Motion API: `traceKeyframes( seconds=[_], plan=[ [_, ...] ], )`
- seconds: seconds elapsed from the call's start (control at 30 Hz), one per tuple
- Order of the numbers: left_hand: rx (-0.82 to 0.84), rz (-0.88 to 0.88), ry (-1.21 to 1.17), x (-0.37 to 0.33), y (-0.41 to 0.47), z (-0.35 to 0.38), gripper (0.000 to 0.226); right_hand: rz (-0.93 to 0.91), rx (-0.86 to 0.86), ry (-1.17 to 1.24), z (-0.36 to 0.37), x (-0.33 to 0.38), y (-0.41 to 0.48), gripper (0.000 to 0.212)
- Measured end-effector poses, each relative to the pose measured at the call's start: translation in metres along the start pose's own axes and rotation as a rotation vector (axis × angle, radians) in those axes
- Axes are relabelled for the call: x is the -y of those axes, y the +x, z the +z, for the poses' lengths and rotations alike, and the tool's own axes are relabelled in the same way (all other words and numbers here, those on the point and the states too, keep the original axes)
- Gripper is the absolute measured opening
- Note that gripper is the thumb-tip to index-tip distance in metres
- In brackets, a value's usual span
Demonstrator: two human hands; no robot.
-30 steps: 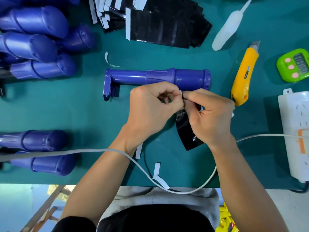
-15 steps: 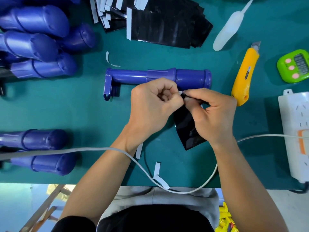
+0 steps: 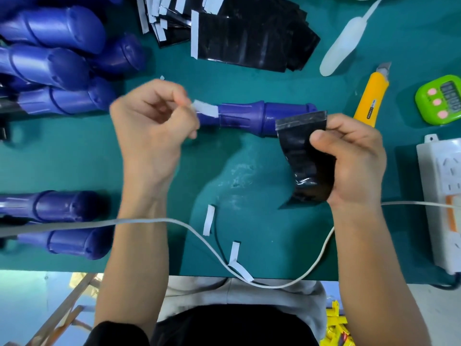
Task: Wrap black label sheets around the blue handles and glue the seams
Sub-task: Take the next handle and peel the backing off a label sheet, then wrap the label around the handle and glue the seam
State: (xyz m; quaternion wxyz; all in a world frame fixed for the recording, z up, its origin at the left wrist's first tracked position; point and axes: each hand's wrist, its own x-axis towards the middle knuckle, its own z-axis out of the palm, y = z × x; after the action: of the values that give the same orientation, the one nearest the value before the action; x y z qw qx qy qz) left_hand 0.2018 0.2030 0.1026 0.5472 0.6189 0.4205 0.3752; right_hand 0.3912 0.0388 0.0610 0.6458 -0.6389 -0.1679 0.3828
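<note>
A blue handle [image 3: 252,118] lies across the middle of the green mat. My right hand [image 3: 354,161] grips a curled black label sheet [image 3: 303,156] in front of the handle's right end, its bare adhesive edge on top. My left hand [image 3: 152,121] has pulled away to the left and pinches a white backing strip [image 3: 205,108] between thumb and fingers, over the handle's left part. A stack of black label sheets [image 3: 252,38] with white strips lies at the back.
Several blue handles [image 3: 52,68] are piled at the back left, more [image 3: 57,226] at the front left. A yellow utility knife [image 3: 369,98], green timer [image 3: 441,101], white applicator [image 3: 341,46] and power strip [image 3: 441,196] lie right. A white cable [image 3: 199,236] and peeled strips [image 3: 209,219] cross the front.
The hands were together picking at the sheet's edge. They have now drawn apart: the left one carries the peeled white strip leftward, the right one holds the sheet further right.
</note>
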Motion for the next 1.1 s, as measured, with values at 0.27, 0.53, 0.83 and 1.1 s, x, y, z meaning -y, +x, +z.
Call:
traceKeyframes(
  seconds=[0.27, 0.53, 0.83, 1.1],
  plan=[
    [0.865, -0.147, 1.196, -0.012, -0.016, -0.012, 0.021, -0.006, 0.349, -0.814, 0.005, -0.005, -0.005, 0.014],
    [0.474, 0.243, 0.889, -0.004, 0.006, 0.014, 0.045, -0.338, -0.282, -0.600, -0.016, 0.043, 0.009, 0.023],
    [0.568, 0.307, 0.822, 0.044, 0.032, 0.035, 0.052, -0.094, -0.290, -0.698, 0.007, 0.032, 0.096, 0.059],
    [0.445, 0.503, 0.990, 0.057, 0.037, 0.045, 0.053, -0.449, -0.298, -0.316, -0.002, 0.025, 0.066, 0.050]
  ],
)
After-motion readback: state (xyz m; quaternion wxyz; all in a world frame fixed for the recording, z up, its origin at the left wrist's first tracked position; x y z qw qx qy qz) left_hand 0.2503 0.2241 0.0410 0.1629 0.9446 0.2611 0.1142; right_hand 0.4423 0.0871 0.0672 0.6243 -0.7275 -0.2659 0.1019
